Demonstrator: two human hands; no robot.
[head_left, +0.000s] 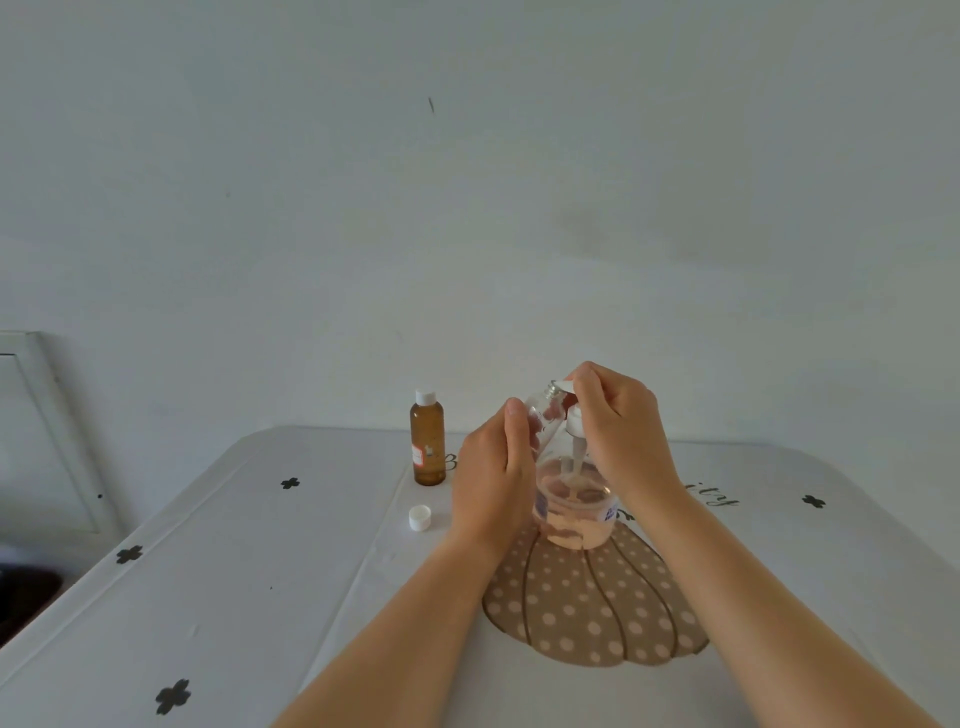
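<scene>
Clear bottle (544, 415) in left hand (491, 483), at pump (574, 423)

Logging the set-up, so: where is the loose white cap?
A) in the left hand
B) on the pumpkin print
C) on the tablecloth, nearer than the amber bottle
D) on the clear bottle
C: the loose white cap lies on the tablecloth, in front of the amber bottle and apart from it, beside the left hand.

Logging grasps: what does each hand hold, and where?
Left hand grips the small clear bottle round its body; right hand pinches the pump head of the pink bottle.
</scene>
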